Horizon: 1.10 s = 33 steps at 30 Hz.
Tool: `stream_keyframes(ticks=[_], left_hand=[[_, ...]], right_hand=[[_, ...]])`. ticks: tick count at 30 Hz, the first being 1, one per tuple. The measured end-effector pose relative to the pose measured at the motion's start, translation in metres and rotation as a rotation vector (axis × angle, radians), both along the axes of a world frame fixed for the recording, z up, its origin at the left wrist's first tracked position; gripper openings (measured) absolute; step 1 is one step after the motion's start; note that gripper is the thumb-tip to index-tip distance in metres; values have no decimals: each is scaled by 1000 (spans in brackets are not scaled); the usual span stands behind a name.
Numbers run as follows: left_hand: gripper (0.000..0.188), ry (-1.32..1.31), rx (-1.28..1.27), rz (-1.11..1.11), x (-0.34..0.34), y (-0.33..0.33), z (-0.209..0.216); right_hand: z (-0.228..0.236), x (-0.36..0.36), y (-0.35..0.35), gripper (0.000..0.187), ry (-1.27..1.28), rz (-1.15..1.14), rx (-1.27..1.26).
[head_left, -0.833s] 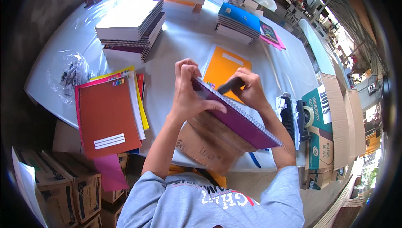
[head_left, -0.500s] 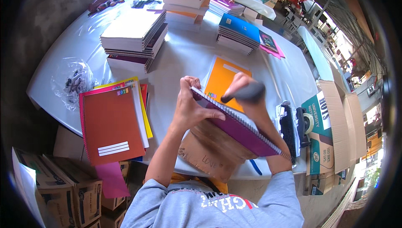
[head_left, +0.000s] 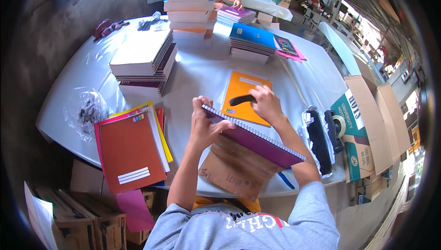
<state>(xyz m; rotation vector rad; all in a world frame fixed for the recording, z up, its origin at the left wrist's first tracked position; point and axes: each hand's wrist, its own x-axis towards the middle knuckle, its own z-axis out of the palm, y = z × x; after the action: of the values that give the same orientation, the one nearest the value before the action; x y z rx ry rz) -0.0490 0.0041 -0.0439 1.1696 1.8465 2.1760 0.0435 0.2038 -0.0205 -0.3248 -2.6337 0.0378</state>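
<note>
Showing one purple spiral notebook [head_left: 257, 140] held on edge above the near side of the white counter [head_left: 202, 73], with its wire binding uppermost. Its long axis runs from upper left, near the left hand [head_left: 203, 128], down to lower right, toward the person's right elbow; the upper-left corner points toward the middle of the counter. The left hand is closed around that upper-left corner, thumb on the near cover. The right hand [head_left: 266, 104] is closed on one short black tool [head_left: 242, 99], which lies roughly level and points left, just above the binding. One brown cardboard sheet [head_left: 234, 169] lies beneath the notebook at the counter edge, and one orange notebook [head_left: 245, 97] lies flat behind the hands. One fanned pile of red and yellow notebooks [head_left: 131, 151] sits to the left, overhanging the counter edge. Farther back are four stacks: one of white-edged spiral notebooks [head_left: 143, 61], one tall stack [head_left: 189, 6], one blue-topped stack [head_left: 251, 42] and one purple-topped stack [head_left: 235, 16]. One clear bag of small dark parts [head_left: 89, 110] lies at the far left. At the right are one bundle of black spiral coils [head_left: 318, 140] and one tape dispenser [head_left: 336, 128], beside one open green and white carton [head_left: 367, 126].
</note>
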Motion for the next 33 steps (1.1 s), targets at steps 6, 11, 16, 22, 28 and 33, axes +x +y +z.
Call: stream_keyframes(ticks=[6,11,16,22,28,33], left_hand=[[83,20,404,72,11,18,37],[75,99,640,-29,11,21,116],[64,63,951,-247,20,36,134],[32,-587,439,-345,13,1,95],[25,-703,435,-359,4,-15,66],[23,-727,413,-347,3,-22,63]], right_hand=[[-42,82,21,46,30,-284,65],[19,98,-22,73,189,207,-1553],[48,98,-53,56,148,282,-2010],[58,123,-42,43,593,318,-1355],[73,140,-71,36,512,149,-931],[77,146,-84,36,501,119,-675]])
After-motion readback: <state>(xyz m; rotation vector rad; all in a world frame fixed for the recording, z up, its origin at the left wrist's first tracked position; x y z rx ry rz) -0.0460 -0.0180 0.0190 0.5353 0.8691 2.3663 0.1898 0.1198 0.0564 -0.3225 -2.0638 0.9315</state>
